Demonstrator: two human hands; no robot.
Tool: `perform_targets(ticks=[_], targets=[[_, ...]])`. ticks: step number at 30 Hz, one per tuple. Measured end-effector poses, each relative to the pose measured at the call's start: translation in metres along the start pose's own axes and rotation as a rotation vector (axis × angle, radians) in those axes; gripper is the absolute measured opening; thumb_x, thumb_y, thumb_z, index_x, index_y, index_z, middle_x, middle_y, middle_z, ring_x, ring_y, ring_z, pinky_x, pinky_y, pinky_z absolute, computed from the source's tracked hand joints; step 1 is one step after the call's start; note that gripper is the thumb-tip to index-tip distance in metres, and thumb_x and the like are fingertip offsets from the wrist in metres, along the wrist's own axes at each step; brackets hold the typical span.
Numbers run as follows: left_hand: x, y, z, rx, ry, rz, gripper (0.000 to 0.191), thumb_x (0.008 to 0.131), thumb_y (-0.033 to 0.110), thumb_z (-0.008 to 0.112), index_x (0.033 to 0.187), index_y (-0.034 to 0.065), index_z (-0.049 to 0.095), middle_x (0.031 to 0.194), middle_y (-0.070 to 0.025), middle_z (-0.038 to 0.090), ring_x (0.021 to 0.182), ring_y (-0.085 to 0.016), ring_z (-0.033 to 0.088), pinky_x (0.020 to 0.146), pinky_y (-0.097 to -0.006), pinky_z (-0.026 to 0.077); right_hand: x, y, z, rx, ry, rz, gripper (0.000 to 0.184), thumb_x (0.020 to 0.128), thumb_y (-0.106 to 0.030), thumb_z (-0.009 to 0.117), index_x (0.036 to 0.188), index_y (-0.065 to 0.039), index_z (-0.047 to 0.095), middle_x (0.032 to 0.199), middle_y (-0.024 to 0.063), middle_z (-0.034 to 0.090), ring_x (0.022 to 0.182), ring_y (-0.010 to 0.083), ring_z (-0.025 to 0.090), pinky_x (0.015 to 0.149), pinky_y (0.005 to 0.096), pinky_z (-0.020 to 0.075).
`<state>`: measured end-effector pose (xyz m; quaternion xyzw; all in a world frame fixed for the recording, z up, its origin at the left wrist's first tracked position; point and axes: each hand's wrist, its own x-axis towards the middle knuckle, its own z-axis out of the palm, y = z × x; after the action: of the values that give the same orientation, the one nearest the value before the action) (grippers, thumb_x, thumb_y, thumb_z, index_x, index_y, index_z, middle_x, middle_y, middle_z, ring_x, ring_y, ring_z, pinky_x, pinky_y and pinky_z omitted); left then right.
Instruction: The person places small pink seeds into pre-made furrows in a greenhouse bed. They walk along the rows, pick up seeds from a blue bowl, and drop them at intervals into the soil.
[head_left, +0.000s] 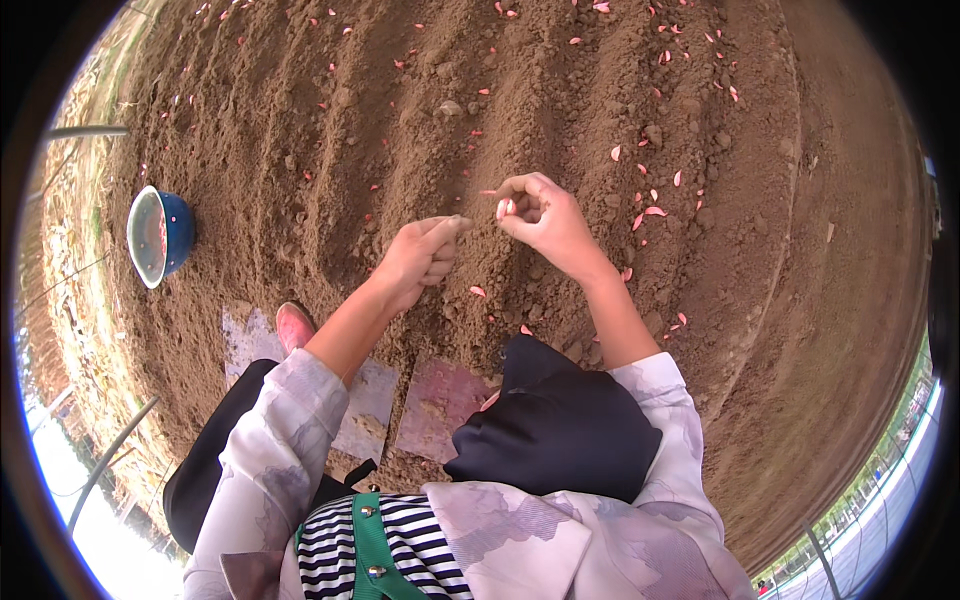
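Note:
My right hand (551, 225) is raised over the furrowed soil (442, 157), pinching a pinkish-white garlic clove (506, 209) between thumb and fingers. Just left of it, my left hand (421, 259) has its fingers curled in, thumb against the index finger. Whether anything lies inside that fist is hidden. Below the hands, a single clove (478, 291) rests on a soil ridge. More pink cloves (655, 211) are scattered on the ground to the right of my right hand.
A blue bowl (177, 231) with a pale inside stands on the soil at left, with some pink pieces in it. Flat, dirt-smeared boards (442, 405) lie under me near a pink shoe (295, 326). Curved rods (112, 450) rise along the left edge. Smoother ground (847, 247) borders the furrows at right.

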<state>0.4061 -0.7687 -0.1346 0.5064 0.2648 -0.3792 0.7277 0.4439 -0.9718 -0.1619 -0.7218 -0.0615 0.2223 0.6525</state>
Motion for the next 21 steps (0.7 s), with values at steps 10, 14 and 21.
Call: perform_targets(ticks=[10, 14, 21], targets=[[0.000, 0.008, 0.017, 0.328, -0.037, 0.042, 0.020, 0.092, 0.020, 0.053, 0.100, 0.0026, 0.056, 0.063, 0.0083, 0.038, 0.050, -0.001, 0.029, 0.042, -0.0184, 0.020, -0.018, 0.006, 0.014, 0.116, -0.019, -0.038, 0.025, 0.079, -0.008, 0.064, 0.103, -0.003, 0.063, 0.085, 0.0061, 0.064, 0.079, 0.0128, 0.060, 0.068, 0.0282, 0.0483], [-0.005, 0.008, 0.008, 0.145, -0.138, 0.040, 0.018, 0.094, 0.020, 0.048, 0.095, 0.0029, 0.054, 0.062, 0.0071, 0.035, 0.049, -0.003, 0.028, 0.041, -0.0189, 0.019, -0.016, 0.004, 0.014, 0.704, -0.039, 0.249, 0.024, 0.090, -0.013, 0.053, 0.106, 0.005, 0.057, 0.093, 0.0142, 0.063, 0.072, 0.0157, 0.063, 0.062, 0.0258, 0.0514], [-0.017, 0.016, -0.007, -0.151, -0.154, 0.033, 0.015, 0.090, 0.015, 0.040, 0.088, 0.0040, 0.050, 0.062, 0.0016, 0.039, 0.045, -0.005, 0.031, 0.039, -0.0188, 0.022, -0.001, -0.005, 0.010, 0.973, -0.046, 0.303, 0.023, 0.093, -0.017, 0.047, 0.106, 0.000, 0.054, 0.096, 0.0132, 0.063, 0.079, 0.0196, 0.063, 0.066, 0.0293, 0.0525]])
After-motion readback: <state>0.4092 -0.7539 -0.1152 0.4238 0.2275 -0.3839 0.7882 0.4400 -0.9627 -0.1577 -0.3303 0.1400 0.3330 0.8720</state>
